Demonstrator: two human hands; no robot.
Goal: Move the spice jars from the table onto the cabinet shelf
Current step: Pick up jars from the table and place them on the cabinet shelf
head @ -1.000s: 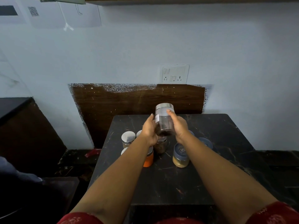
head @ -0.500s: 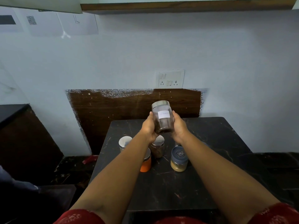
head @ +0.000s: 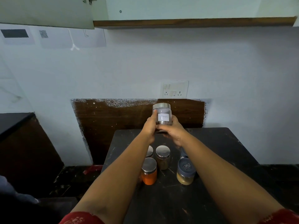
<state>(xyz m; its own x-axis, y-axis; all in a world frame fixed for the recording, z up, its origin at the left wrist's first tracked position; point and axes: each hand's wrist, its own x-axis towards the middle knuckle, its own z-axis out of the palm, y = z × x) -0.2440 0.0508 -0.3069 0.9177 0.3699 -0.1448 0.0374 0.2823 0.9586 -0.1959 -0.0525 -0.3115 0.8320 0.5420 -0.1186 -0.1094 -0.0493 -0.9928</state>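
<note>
A glass spice jar (head: pixel 162 116) with a steel lid and a white label is held up above the dark table (head: pixel 218 159). My left hand (head: pixel 149 126) grips its left side and my right hand (head: pixel 173 129) cups its base and right side. Below on the table stand an orange-filled jar (head: pixel 149 172), a brown-filled jar (head: pixel 163 156), a steel-lidded jar (head: pixel 149 151) partly hidden by my left arm, and a blue-lidded jar (head: pixel 185 172) of yellow powder. Overhead hangs the cabinet (head: pixel 194 22), its wooden bottom edge visible.
An open cabinet door (head: pixel 47 13) hangs at the upper left. A switch and socket plate (head: pixel 175 89) sits on the wall behind the table. A dark counter (head: pixel 14 122) stands to the left. Another blue-lidded jar (head: pixel 184 153) peeks from behind my right forearm.
Both hands have lifted the labelled jar higher off the table toward the wall. My view has tilted up, bringing the cabinet and its open door into sight.
</note>
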